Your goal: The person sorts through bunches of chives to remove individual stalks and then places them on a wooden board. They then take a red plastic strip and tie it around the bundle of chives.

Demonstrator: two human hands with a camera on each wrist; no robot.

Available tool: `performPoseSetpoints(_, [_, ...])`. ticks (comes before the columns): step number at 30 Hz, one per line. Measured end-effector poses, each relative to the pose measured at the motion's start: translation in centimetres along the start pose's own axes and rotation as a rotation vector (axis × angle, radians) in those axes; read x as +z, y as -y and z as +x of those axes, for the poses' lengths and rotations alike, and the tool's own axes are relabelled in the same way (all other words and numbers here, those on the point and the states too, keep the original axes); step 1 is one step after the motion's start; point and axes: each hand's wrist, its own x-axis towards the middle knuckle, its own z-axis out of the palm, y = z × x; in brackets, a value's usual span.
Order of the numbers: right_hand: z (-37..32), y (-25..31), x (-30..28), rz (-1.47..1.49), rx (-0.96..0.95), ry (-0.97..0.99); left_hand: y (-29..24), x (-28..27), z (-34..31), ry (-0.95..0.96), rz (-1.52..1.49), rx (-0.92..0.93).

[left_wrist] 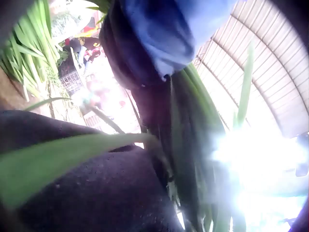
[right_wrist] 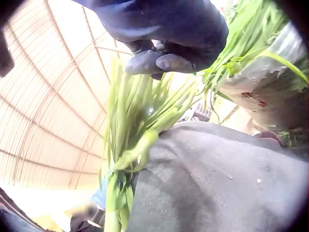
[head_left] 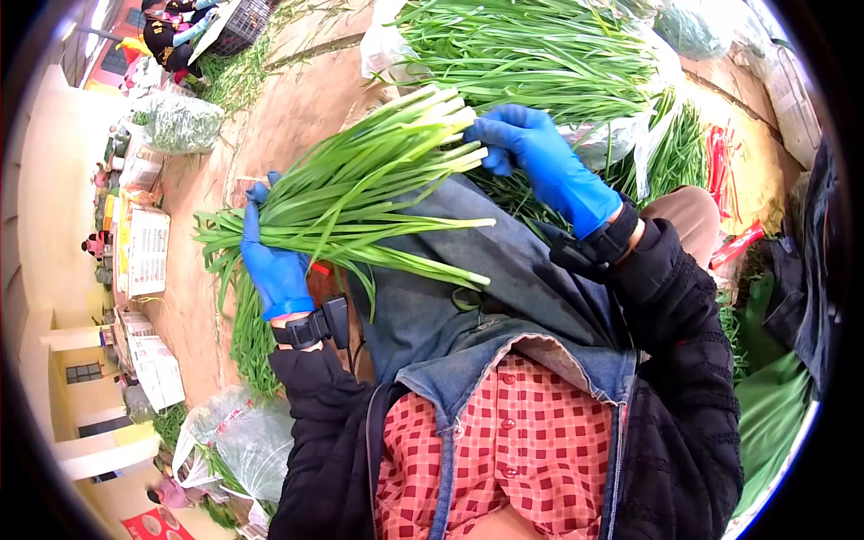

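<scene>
Across the lap lies a loose bunch of garlic chives (head_left: 360, 171), long green leaves with pale stem ends fanned toward the right. My blue-gloved left hand (head_left: 270, 270) grips the leafy part, its fingers partly hidden behind the leaves. At the pale ends, my blue-gloved right hand (head_left: 540, 157) has its fingertips curled and pinched together at the stems (right_wrist: 128, 92). Two lower groups of stems stick out apart from the rest. In the left wrist view the left glove (left_wrist: 164, 34) is blurred above the dark leaves (left_wrist: 193, 125).
A large heap of garlic chives (head_left: 531, 63) in a plastic bag stands ahead. Red ties (head_left: 720, 171) lie at the right. Clear bags of greens (head_left: 243, 441) sit at lower left. Another person (head_left: 171, 36) works beside a dark crate (head_left: 243, 22) at far left.
</scene>
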Motion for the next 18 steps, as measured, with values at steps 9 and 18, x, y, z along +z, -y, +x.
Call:
performPoseSetpoints(9, [-1.4, -0.6, -1.9, -0.253, -0.133, 0.247, -0.7, -1.8, 0.6, 0.087, -0.079, -0.036])
performPoseSetpoints(18, [0.5, -1.9, 2.2, 0.02, 0.015, 0.387, -1.4, -0.2, 0.6, 0.114, -0.084, 0.0])
